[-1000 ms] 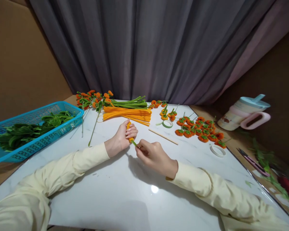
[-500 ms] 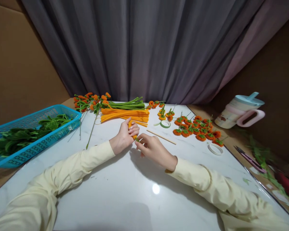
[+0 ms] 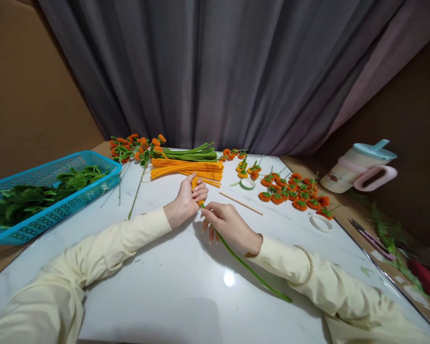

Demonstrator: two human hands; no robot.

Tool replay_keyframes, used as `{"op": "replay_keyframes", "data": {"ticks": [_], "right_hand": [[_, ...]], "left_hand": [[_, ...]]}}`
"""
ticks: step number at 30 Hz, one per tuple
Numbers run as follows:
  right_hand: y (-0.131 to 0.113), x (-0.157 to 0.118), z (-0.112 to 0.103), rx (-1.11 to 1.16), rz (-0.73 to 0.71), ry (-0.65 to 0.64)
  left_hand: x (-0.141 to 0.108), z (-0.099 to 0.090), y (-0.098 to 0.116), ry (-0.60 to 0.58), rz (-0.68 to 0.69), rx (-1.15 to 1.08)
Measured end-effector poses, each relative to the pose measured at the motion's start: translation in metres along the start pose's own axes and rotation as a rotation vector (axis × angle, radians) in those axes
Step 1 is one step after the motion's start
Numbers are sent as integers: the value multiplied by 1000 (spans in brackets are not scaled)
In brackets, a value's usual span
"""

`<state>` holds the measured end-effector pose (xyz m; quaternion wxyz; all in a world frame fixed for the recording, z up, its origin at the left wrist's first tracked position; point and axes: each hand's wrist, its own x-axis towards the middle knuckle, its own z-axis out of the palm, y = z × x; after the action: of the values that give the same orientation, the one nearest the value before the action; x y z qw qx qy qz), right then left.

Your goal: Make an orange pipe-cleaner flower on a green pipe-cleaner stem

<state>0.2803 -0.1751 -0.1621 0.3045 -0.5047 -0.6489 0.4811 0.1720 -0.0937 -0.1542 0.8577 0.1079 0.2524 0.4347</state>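
Note:
My left hand (image 3: 189, 200) is closed round an orange pipe-cleaner flower (image 3: 194, 183), and only bits of the orange show between the fingers. With thumb and forefinger, my right hand (image 3: 230, 224) pinches a green pipe cleaner (image 3: 251, 270) just below the flower. Its long free end runs under the right hand and out over the table toward the lower right. Whether the green piece is fastened to the flower is hidden by the fingers. Beyond the hands lie a bundle of orange pipe cleaners (image 3: 186, 170), a bundle of green pipe cleaners (image 3: 189, 154) and a thin wooden stick (image 3: 241, 203).
A blue basket (image 3: 57, 217) of green leaves stands left. Finished orange flowers (image 3: 294, 191) lie right, near a green tape roll (image 3: 247, 184) and a white tape roll (image 3: 321, 222). Pliers (image 3: 372, 239) and a lidded cup (image 3: 358, 167) sit at the right edge.
The green pipe cleaner's long end now shows below my right hand, stretching to the lower right. My left hand keeps its grip on the orange flower; the view has shifted slightly.

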Motion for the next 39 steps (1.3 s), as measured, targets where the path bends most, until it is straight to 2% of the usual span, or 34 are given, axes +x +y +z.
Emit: {"op": "replay_keyframes", "data": {"ticks": [7,16,25,33,39], "right_hand": [[4,4,-1,103,7,37],[5,-1,5,32,43,-47],[9,-1,13,54,20,-27],[11,-4,19,112,24,-26],[14,-6,26,142,36,-60]], "left_hand": [[6,-2,2,-44,101,80],[8,-4,13,-13,50,-53],[4,-1,3,32,47,-77],[9,-5,7,38,82,-56],[9,-8,2,61,62,-47]]}}
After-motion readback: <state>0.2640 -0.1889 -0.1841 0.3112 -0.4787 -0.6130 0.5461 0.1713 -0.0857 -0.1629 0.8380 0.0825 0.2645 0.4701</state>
